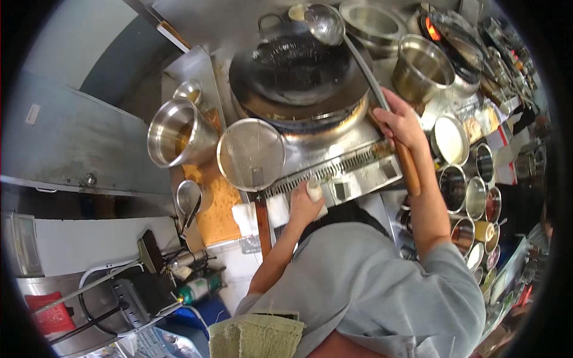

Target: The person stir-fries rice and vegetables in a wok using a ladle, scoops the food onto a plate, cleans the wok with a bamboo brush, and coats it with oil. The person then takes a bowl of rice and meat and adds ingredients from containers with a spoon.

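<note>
A long ladle (326,25) with a wooden handle is in my right hand (401,121), its round bowl over the far right rim of a large dark wok (298,71). My fingers wrap round the shaft near the top of the wooden part. My left hand (306,203) is closed on a white cloth (277,210) at the front edge of the stove, below the wok. Left of it lies a round mesh strainer (250,152), its wooden handle pointing toward me. The wok's inside looks dark and shiny.
A steel pot (179,134) with brownish liquid and a smaller cup (192,196) stand on the left. Another steel pot (422,65) stands right of the wok, near a glowing burner (432,28). Several seasoning containers (476,197) line the right side.
</note>
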A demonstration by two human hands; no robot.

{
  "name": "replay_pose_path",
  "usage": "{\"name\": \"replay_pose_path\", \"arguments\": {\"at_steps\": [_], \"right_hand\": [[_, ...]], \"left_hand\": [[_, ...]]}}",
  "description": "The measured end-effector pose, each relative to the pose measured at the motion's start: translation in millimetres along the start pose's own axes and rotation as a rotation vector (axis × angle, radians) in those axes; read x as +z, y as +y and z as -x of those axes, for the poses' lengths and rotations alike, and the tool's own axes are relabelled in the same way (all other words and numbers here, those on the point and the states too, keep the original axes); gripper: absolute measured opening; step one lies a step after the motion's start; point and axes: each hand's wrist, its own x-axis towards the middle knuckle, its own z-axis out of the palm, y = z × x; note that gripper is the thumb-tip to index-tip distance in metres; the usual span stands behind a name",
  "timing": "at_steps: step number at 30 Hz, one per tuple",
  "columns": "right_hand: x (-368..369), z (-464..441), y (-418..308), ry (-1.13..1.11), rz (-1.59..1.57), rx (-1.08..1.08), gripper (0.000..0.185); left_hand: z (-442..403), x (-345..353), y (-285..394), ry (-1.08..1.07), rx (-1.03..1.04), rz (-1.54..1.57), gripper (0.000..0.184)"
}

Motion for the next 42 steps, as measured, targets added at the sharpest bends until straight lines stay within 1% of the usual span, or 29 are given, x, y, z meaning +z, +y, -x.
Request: {"name": "replay_pose_path", "arguments": {"at_steps": [2, 3, 6, 7, 9, 12, 13, 14, 16, 18, 19, 22, 23, 26, 27, 28, 30, 31, 33, 34, 36, 39, 42], "right_hand": [[0.9, 8.3, -2.2, -0.005, 0.086, -0.005, 0.054], [-2.6, 9.1, -4.2, -0.05, 0.017, 0.006, 0.054], [0.2, 21.1, -14.1, -0.059, -0.055, 0.014, 0.051], [-0.4, 23.6, -15.5, -0.073, -0.164, 0.024, 0.049], [-5.8, 23.5, -20.2, -0.103, -0.373, 0.032, 0.046], [-23.8, -2.3, 17.1, -0.294, -1.096, 0.172, 0.041], [-32.6, -15.8, 37.1, -0.283, -0.968, 0.166, 0.039], [-27.4, -18.7, 34.2, -0.17, -0.414, 0.143, 0.035], [4.5, -9.0, 33.8, 0.003, -0.043, 0.1, 0.026], [-6.2, -19.5, 44.3, -0.108, -0.386, 0.142, 0.021], [-5.4, -23.0, 39.3, -0.171, -0.553, 0.168, 0.018], [23.7, -35.2, 21.1, -0.238, -0.308, 0.086, 0.015], [33.0, -39.2, 16.5, -0.271, -0.386, 0.108, 0.016], [73.3, -41.0, -10.1, -0.491, -0.504, 0.162, 0.018], [90.8, -41.7, -18.2, -0.586, -0.561, 0.192, 0.018], [109.8, -42.9, -25.2, -0.659, -0.605, 0.226, 0.016], [150.6, -47.9, -42.4, -0.758, -0.628, 0.323, 0.015], [171.6, -51.5, -49.5, -0.791, -0.553, 0.331, 0.012], [213.2, -60.2, -62.6, -0.838, -0.408, 0.335, 0.01], [233.4, -68.3, -65.6, -0.885, -0.17, 0.263, 0.011], [274.3, -91.0, -63.6, -0.939, 0.295, 0.102, 0.02], [326.0, -110.4, -60.2, -0.999, 0.71, -0.015, 0.031], [349.9, -111.3, -53.2, -0.988, 0.602, 0.127, 0.032]], "left_hand": [[5.4, 4.8, 2.7, 0.043, 0.018, -0.004, 0.067], [5.6, 5.0, 4.3, 0.073, 0.033, -0.004, 0.066], [1.8, 5.0, 1.4, 0.006, -0.072, 0.073, 0.065], [0.0, 8.6, -2.3, 0.114, 0.001, 0.012, 0.064], [-0.8, 13.9, -8.3, 0.109, -0.026, 0.012, 0.065], [-0.1, 2.2, 6.8, 0.132, -0.063, 0.019, 0.063], [4.5, -0.6, 9.1, 0.135, -0.084, 0.028, 0.063], [7.7, -2.4, 10.5, 0.141, -0.106, 0.04, 0.063], [13.5, -0.5, 1.2, 0.171, -0.106, 0.056, 0.062], [14.0, 9.4, -10.6, 0.22, -0.114, 0.058, 0.06], [14.5, 7.8, -6.6, 0.182, -0.203, 0.05, 0.064], [14.5, 12.5, -8.5, 0.181, -0.17, -0.031, 0.07], [14.4, 9.1, -8.1, 0.108, -0.218, 0.016, 0.081], [23.6, -0.8, -0.8, 0.197, -0.185, 0.009, 0.089], [26.2, -7.5, 1.4, 0.137, -0.209, 0.036, 0.1], [27.6, -6.0, -2.4, 0.177, -0.169, 0.051, 0.102], [29.6, -16.7, 3.0, 0.159, -0.211, 0.132, 0.103], [29.4, -16.6, 0.0, 0.129, -0.222, 0.154, 0.104], [36.1, -26.3, 4.2, 0.162, -0.169, 0.194, 0.103], [40.0, -31.6, 5.0, 0.18, -0.133, 0.194, 0.102], [49.1, -49.3, 11.7, 0.182, -0.149, 0.266, 0.099], [57.6, -58.1, 7.9, 0.232, -0.189, 0.261, 0.096], [64.0, -65.0, -1.9, 0.279, -0.214, 0.268, 0.094]]}}
